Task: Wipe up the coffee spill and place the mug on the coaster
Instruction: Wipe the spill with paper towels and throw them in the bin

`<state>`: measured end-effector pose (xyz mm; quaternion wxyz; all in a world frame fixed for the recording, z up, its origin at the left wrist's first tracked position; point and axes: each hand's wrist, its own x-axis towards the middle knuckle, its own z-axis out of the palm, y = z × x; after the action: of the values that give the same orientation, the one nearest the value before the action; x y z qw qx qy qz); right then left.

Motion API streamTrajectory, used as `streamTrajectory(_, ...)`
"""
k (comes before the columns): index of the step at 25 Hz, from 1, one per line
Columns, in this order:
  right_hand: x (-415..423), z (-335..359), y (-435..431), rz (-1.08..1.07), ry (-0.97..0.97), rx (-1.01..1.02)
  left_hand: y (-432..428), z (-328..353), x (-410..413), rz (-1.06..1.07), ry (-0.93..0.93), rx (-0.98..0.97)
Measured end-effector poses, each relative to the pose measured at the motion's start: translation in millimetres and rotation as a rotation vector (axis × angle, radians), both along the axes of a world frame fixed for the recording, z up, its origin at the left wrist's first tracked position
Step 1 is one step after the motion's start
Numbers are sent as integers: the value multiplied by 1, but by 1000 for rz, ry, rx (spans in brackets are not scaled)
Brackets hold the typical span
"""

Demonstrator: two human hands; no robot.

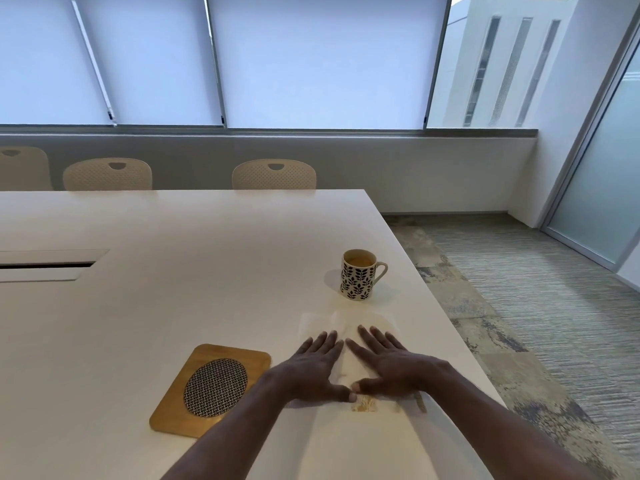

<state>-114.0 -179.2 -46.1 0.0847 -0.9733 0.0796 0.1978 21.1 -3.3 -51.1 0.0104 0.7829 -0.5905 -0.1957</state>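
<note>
A: Head view. Where are the hands?

B: Both lie flat, palms down, on a white paper towel (pixel 346 327) near the table's (pixel 173 271) near right edge. The left hand (pixel 313 367) and right hand (pixel 389 365) have fingers straight and slightly spread, thumbs nearly meeting, gripping nothing.

A: And the spill?

B: A brown coffee stain (pixel 363 405) shows through the towel just beside the thumbs, on the near side.

A: The mug?

B: The leaf-patterned mug (pixel 360 275) stands upright beyond the towel, close to the right edge, handle to the right. The wooden coaster (pixel 169 407), with its woven oval, lies left of the hands, well apart from the mug.
</note>
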Motion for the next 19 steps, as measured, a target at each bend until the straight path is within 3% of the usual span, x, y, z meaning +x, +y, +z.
streamTrajectory(7, 3, -3, -9, 9, -127, -55, -16, -2, 8, 36, -45, -139)
streamTrajectory(13, 19, 13, -19, -32, -298, -69, -33, 5, 4, 196, -171, -433)
streamTrajectory(19, 30, 23, -4, -17, -399, -145, -37, 6, -4, 240, -278, -494)
